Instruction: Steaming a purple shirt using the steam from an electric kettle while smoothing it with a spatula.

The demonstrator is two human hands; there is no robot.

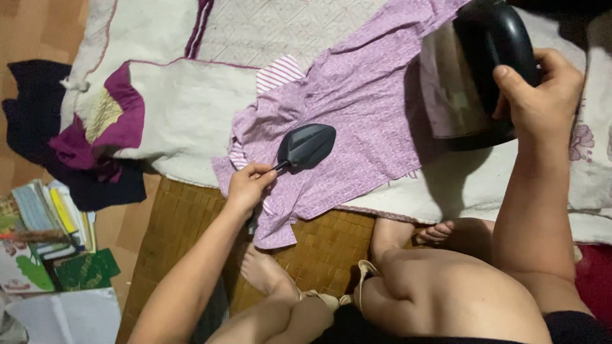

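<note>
Purple garment (357,121) lies crumpled (finely patterned) under left hand's (245,185) black scoop (306,146).

Kettle (475,70) blocks right; white blanket (185,108) left of purple shirt (357,108) open.

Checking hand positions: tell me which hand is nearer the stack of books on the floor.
Left. The left hand holds a black steamer head right of the stack of books; the right hand grips a kettle far across.

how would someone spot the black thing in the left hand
Find the purple garment spread over the white blanket. On its lower left lies a black scoop, its thin handle pinched by the left hand. It is flat and leaf-shaped, unlike the bulky kettle.
</note>
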